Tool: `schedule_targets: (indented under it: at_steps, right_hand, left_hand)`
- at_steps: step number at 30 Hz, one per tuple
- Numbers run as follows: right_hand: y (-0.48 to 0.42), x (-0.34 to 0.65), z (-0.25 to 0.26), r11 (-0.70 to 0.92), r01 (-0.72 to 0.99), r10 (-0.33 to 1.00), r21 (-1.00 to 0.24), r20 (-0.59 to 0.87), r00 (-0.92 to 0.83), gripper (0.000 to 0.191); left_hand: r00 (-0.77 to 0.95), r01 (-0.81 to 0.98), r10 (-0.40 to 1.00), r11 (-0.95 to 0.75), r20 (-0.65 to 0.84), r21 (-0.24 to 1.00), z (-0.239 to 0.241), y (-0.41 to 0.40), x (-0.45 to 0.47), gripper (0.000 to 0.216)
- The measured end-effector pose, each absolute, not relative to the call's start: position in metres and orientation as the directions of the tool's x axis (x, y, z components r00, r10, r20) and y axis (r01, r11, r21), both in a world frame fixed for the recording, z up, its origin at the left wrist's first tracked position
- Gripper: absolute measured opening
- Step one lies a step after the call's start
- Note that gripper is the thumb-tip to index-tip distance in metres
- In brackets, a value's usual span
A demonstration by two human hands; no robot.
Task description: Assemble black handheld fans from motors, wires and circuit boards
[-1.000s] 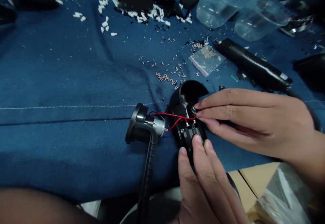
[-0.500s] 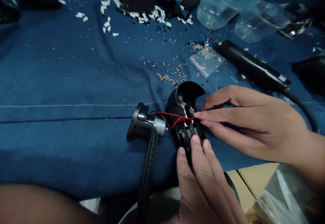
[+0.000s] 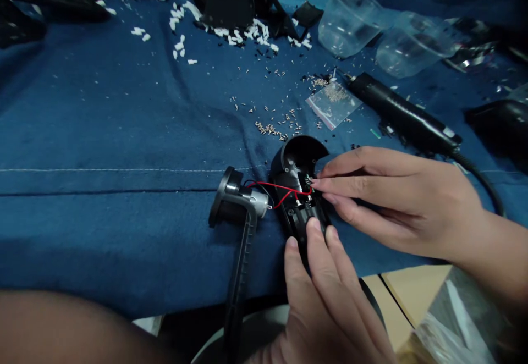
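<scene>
**Fig. Seating the wired part in the open housing**

The housing [image 3: 299,188] lies near the front edge of the bench [image 3: 124,133] with its cavity facing up. Its long axis runs roughly from you to the far side: the round cupped end points away and the narrow end points toward you.

Your left hand [image 3: 325,298] lays its fingertips on the narrow end. The thumb is hidden, so you cannot tell whether that grip closes. Your right hand [image 3: 404,199] pinches its fingertips on a small part [image 3: 307,180], where the red wires [image 3: 284,189] end. Those wires run left to the motor [image 3: 258,202], which rests against a long black handle [image 3: 241,276].

The step probably goes best if you:
- press the housing flat with the left fingertips;
- move the part along the housing's axis;
- leave the wires slack and clear of the screw posts.

Loose screws [image 3: 272,127] lie just beyond.
</scene>
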State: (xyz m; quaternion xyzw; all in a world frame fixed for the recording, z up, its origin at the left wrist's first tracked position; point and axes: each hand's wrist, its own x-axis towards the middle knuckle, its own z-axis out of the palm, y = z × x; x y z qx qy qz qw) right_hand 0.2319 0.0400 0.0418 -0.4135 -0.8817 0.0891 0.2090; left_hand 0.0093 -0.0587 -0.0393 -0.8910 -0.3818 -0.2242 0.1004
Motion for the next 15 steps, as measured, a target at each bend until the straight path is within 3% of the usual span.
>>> schedule_targets:
  at_steps: [4, 9, 12, 15]
  right_hand:
    - [0.04, 0.232, 0.047, 0.672, 0.686, 0.741, -0.281, 0.24, -0.627, 0.027]
    - [0.041, 0.231, 0.05, 0.7, 0.69, 0.713, -0.185, 0.216, -0.667, 0.026]
    - [0.039, 0.229, 0.047, 0.676, 0.693, 0.737, -0.251, 0.241, -0.632, 0.028]
    - [0.037, 0.224, 0.044, 0.532, 0.721, 0.847, -0.444, 0.275, -0.455, 0.023]
  left_hand:
    - [0.562, 0.766, 0.694, -0.642, 0.45, 0.032, -0.039, -0.067, 0.01, 0.048]
    - [0.616, 0.732, 0.702, -0.678, 0.359, 0.07, -0.034, -0.071, 0.011, 0.045]
    - [0.626, 0.729, 0.71, -0.68, 0.322, 0.083, -0.029, -0.073, 0.016, 0.042]
    - [0.616, 0.733, 0.706, -0.676, 0.35, 0.074, -0.027, -0.07, 0.022, 0.036]
